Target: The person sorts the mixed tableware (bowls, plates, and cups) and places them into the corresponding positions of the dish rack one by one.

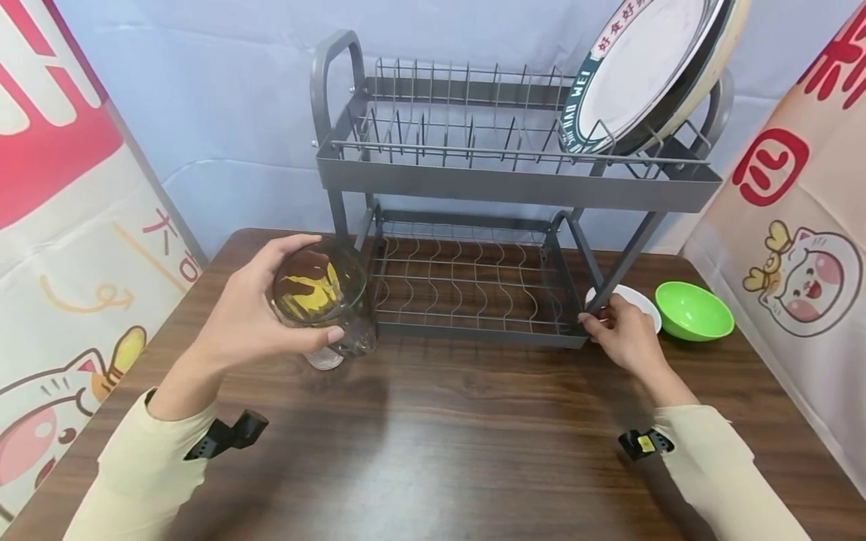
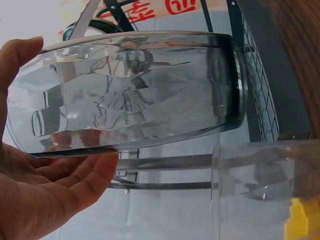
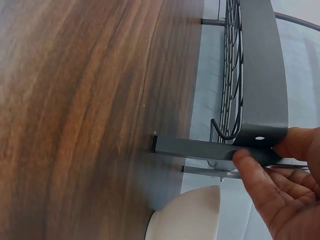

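My left hand (image 1: 246, 304) holds a tall clear drinking glass (image 2: 150, 95) near its rim, thumb on one side and fingers on the other. The glass is raised off the table, left of a grey two-tier dish rack (image 1: 440, 180). Beside and partly behind it stands a clear cup (image 2: 265, 185) with a yellow print; in the head view the held glass mostly hides it. My right hand (image 1: 629, 338) grips the rack's front right leg (image 3: 200, 148), with thumb and fingers on either side of it.
Plates (image 1: 643, 68) lean in the rack's upper tier at the right. A white bowl (image 1: 639, 300), partly hidden by my right hand, and a green bowl (image 1: 693, 312) stand right of the rack. The brown wooden table (image 1: 440, 436) lies in front, with printed cloths around.
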A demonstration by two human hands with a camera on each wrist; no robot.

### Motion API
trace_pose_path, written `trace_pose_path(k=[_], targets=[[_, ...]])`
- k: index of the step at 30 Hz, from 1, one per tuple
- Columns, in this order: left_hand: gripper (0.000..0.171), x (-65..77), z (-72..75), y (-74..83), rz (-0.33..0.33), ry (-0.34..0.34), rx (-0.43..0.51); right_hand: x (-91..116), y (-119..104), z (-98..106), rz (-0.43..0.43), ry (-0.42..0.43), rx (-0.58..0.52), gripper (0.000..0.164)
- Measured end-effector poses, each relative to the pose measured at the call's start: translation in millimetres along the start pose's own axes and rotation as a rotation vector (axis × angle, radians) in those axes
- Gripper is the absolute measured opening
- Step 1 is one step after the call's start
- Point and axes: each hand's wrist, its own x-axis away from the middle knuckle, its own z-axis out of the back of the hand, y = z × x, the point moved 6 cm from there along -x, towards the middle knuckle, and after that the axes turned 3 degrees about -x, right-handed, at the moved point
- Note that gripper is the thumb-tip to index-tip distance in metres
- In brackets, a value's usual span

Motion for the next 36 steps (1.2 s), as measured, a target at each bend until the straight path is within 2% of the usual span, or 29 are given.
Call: trace_pose_path(k=[8, 13, 19, 22, 25, 27, 29, 36], targets=[[0.091, -2.4, -18.7, -9.2, 0.075, -0.075, -0.006, 2.9, -2.7, 0.7, 0.011, -0.086, -0.068, 0.018], [0.088, -5.6, -33.3, -14.2, 0.077, -0.103, 0.045, 4.8, -5.1, 1.6, -0.009, -0.152, -0.087, 0.024], [0.088, -9.4, -44.1, -14.3, 0.069, -0.115, 0.031, 6.2, -8.4, 3.1, -0.035, -0.309, -0.14, 0.038], [0.088, -10.2, -47.7, -14.8, 0.086, -0.114, 0.012, 6.0, -12.5, 6.8, -0.052, -0.384, -0.079, 0.046], [0.088, -11.4, -51.3, -16.1, 0.101, -0.116, 0.007, 6.2, -15.6, 13.0, -0.08, -0.436, 0.039, 0.052], [0.088, -13.2, -54.4, -17.6, 0.099, -0.123, 0.027, 7.3, -17.4, 16.8, -0.099, -0.454, 0.091, 0.053], [0.087, -14.5, -57.0, -19.2, 0.096, -0.132, 0.04, 9.1, -19.8, 18.9, -0.109, -0.462, 0.094, 0.052], [0.085, -16.3, -65.5, -24.7, 0.117, -0.163, 0.053, 19.1, -38.1, 14.7, -0.079, -0.452, 0.004, 0.047]])
